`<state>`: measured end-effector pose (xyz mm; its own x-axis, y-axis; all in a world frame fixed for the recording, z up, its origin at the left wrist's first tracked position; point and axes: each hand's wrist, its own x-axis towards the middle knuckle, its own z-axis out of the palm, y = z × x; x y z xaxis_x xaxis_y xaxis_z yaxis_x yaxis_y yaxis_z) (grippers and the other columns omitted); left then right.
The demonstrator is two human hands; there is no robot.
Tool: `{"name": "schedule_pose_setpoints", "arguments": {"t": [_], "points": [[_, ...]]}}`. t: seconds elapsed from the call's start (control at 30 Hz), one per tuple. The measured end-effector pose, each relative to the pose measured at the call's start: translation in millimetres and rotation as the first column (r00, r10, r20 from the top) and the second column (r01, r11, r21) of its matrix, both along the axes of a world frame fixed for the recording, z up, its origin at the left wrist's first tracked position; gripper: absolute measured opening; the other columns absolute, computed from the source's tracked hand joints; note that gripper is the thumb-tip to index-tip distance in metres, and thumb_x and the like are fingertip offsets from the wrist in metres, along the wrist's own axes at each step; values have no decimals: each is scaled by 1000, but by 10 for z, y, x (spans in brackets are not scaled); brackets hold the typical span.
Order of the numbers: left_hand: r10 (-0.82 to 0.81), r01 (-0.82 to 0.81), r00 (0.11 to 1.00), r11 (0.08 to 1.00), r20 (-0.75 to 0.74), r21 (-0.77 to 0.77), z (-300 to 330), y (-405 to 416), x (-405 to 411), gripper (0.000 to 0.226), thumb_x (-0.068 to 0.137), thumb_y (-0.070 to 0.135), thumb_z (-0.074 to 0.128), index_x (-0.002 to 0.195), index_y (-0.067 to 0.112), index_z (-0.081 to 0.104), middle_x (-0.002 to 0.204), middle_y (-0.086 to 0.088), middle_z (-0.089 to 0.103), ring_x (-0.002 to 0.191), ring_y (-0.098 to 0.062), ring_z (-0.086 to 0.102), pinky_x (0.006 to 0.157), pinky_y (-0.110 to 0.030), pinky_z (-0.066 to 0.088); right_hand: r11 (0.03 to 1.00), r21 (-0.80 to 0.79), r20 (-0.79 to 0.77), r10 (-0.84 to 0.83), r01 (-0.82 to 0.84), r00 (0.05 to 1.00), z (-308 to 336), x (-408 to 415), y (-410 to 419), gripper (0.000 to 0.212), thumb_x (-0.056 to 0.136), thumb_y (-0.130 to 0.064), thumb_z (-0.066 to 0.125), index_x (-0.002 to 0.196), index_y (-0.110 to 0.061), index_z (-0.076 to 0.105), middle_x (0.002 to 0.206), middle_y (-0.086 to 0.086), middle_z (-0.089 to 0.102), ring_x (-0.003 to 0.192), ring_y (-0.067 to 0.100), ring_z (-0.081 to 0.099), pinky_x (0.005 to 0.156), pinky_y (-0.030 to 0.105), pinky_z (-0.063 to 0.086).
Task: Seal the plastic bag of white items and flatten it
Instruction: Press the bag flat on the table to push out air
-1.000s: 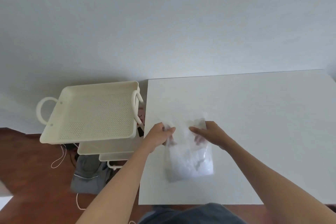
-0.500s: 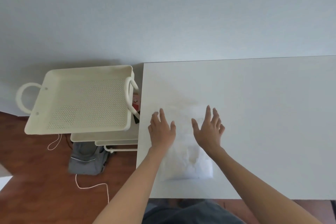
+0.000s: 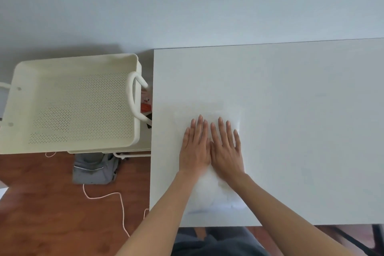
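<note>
A clear plastic bag of white items [image 3: 216, 195] lies flat on the white table [image 3: 291, 131], near its front left corner. My left hand [image 3: 195, 147] and my right hand [image 3: 225, 149] rest side by side, palms down, on the upper half of the bag. All fingers are stretched out and point away from me. The two hands touch along the thumbs. The bag's top edge is faint against the table beyond my fingertips. Its lower part bulges with white contents between my forearms.
A cream perforated tray [image 3: 70, 106] with loop handles tops a cart left of the table. A red and white packet [image 3: 146, 102] shows between cart and table. A grey bag [image 3: 94, 168] and a white cord [image 3: 104, 195] lie on the wooden floor.
My hands let go of the bag's top edge, opened flat on the bag, then slid together until they touch at its middle. The bag lies flatter.
</note>
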<state>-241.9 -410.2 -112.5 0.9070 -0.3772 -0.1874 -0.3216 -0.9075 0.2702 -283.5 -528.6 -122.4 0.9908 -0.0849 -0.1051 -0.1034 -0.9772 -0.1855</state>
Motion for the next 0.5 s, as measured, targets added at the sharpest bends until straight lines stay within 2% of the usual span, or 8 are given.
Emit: {"name": "schedule_pose_setpoints", "arguments": {"t": [0.23, 0.4, 0.5], "points": [[13, -14, 999, 1000, 41, 19, -190, 0, -7, 61, 109, 27, 30, 162, 7, 8, 171, -11, -1, 158, -26, -4, 129, -44, 8, 1000, -5, -26, -22, 22, 999, -66, 34, 3, 59, 109, -35, 23, 165, -18, 17, 174, 9, 7, 161, 29, 8, 128, 49, 14], [25, -25, 998, 1000, 51, -6, -228, 1, 20, 61, 107, 26, 27, 162, 8, 12, 171, -10, 4, 159, -25, 0, 129, -43, 9, 999, -37, -41, -21, 19, 999, -104, 54, -4, 60, 109, -37, 20, 166, -19, 14, 174, 8, 6, 161, 28, 7, 128, 49, 12], [13, -13, 1000, 1000, 12, 14, -195, 8, 26, 61, 107, 27, 25, 163, 8, 6, 172, -9, -2, 159, -25, -5, 129, -43, 8, 1000, -24, -71, -15, 14, 997, -63, 63, -2, 60, 109, -36, 22, 166, -18, 13, 174, 7, 4, 161, 28, 4, 129, 49, 9]]}}
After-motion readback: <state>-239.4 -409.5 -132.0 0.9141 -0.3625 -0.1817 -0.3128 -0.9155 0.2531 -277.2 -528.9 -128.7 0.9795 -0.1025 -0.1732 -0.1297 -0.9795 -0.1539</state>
